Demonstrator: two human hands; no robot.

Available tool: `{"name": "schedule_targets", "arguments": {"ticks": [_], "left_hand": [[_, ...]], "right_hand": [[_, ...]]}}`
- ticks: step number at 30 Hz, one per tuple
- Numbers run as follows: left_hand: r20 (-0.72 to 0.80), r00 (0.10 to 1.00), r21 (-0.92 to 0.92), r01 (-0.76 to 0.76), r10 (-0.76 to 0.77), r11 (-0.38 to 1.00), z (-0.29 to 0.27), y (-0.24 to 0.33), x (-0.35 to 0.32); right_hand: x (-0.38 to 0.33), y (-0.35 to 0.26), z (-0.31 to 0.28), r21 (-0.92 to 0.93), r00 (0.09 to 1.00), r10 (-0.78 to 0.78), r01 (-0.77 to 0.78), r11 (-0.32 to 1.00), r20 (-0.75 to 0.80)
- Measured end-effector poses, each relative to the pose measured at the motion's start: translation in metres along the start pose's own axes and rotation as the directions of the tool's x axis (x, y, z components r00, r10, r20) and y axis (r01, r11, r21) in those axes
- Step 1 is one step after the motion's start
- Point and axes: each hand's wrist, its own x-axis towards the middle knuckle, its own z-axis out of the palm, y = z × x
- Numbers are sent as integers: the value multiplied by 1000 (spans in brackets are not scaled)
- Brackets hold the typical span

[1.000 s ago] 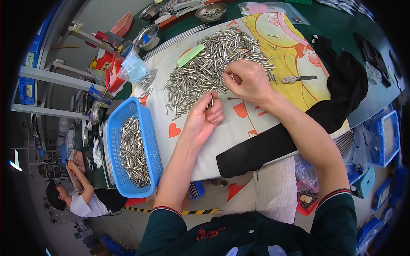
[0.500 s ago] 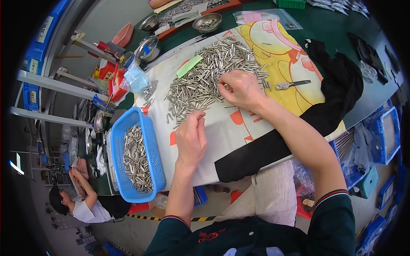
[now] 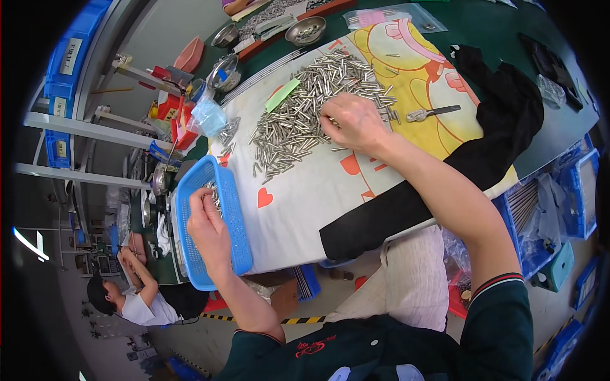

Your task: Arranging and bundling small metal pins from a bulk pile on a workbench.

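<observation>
Over the blue plastic basket (image 3: 240, 235), my left hand (image 3: 210, 227) is closed, thumb and fingertips together above the metal pins inside. Whether anything is between those fingertips I cannot make out. My right hand (image 3: 356, 122) is curled shut at the right part of a wide heap of short silvery metal pins (image 3: 298, 114) spread on a printed cloth (image 3: 298, 216). Its fingertips point down at the pins, and what they hold is hidden. On top of the heap's left side lies a light green strip (image 3: 282, 95).
Right of the heap lie a flat-bladed tool (image 3: 433, 113) and a black garment (image 3: 406, 216). Metal bowls (image 3: 305, 31) and a clear plastic bag (image 3: 406, 19) stand at the back. A blue plastic packet (image 3: 208, 116) lies behind the basket. Another person (image 3: 136, 295) sits at far left.
My left hand has moved left from the front of the heap to over the blue basket. My right hand stays at the heap, fingers still curled. The view has shifted slightly.
</observation>
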Motion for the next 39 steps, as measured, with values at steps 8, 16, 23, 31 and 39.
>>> {"name": "schedule_targets", "arguments": {"ticks": [8,16,23,31,39], "left_hand": [[38,995,28,91,-92,995,-27,-9,-3],[67,992,66,101,-106,993,-43,-24,-10],[115,988,179,81,-103,980,-32,-41,-9],[118,986,188,97,-120,977,-28,-72,-10],[-15,1000,-51,12,-13,999,-17,4,-4]], "right_hand": [[0,2,-8,-41,994,111,-111,993,11],[1,1,-3,12,994,108,-107,994,-4],[1,2,-7,12,994,111,-111,994,-2],[2,1,-4,23,994,106,-106,994,7],[0,1,-3,-65,993,115,-113,991,35]]}}
